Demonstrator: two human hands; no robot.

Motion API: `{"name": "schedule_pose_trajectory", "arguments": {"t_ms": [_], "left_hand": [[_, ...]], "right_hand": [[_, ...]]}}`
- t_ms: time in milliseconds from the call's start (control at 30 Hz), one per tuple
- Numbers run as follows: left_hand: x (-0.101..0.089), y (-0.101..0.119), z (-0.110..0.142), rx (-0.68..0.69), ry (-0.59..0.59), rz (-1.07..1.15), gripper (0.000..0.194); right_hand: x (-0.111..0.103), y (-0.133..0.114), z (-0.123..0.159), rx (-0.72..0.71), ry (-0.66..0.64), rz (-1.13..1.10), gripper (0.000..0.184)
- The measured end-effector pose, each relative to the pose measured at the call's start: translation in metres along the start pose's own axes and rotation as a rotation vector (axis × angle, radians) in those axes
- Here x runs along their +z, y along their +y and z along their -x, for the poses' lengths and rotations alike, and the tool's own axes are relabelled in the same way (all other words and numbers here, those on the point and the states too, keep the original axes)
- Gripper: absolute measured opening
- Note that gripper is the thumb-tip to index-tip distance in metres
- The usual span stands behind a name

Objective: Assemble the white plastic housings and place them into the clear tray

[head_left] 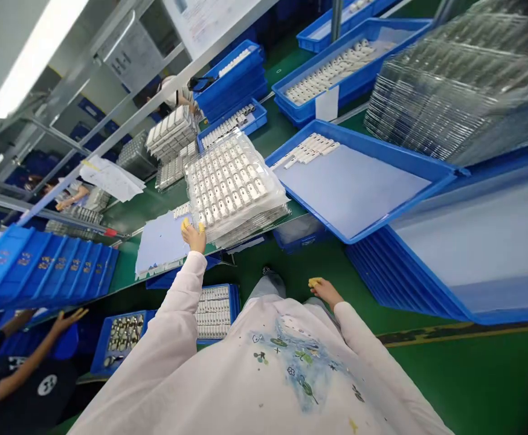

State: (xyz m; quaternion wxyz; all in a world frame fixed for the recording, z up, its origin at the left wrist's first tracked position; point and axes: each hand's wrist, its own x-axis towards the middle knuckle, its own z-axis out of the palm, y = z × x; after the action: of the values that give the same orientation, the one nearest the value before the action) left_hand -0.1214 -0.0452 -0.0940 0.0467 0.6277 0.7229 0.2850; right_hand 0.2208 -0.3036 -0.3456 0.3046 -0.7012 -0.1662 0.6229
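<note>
My left hand (194, 237), with yellow finger cots, is raised at the near corner of a bagged stack of clear plastic trays (232, 187) holding rows of small white parts. Its fingers are apart at the stack's edge, above a pale blue sheet (159, 244). My right hand (325, 292) hangs low in front of my body, fingers together, and holds nothing visible. A wide blue tray (359, 136) with a pale liner and a row of white parts (307, 150) lies to the right of the stack.
Further blue trays of white parts (331, 72) and tall stacks of clear trays (454, 90) stand at the upper right on the green bench (150, 208). Below are trays of white parts (214, 311) and metal parts (121, 335). A co-worker's hand (69, 320) shows at the lower left.
</note>
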Motion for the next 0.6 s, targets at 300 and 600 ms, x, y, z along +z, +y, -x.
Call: {"name": "schedule_pose_trajectory", "arguments": {"t_ms": [300, 600], "left_hand": [[0.039, 0.115, -0.030, 0.606, -0.319, -0.319, 0.075], [0.055, 0.152, -0.040, 0.743, -0.467, -0.560, 0.075]], "right_hand": [[0.005, 0.089, -0.008, 0.217, 0.042, -0.223, 0.040], [-0.001, 0.128, -0.011, 0.293, 0.155, -0.383, 0.037]]}}
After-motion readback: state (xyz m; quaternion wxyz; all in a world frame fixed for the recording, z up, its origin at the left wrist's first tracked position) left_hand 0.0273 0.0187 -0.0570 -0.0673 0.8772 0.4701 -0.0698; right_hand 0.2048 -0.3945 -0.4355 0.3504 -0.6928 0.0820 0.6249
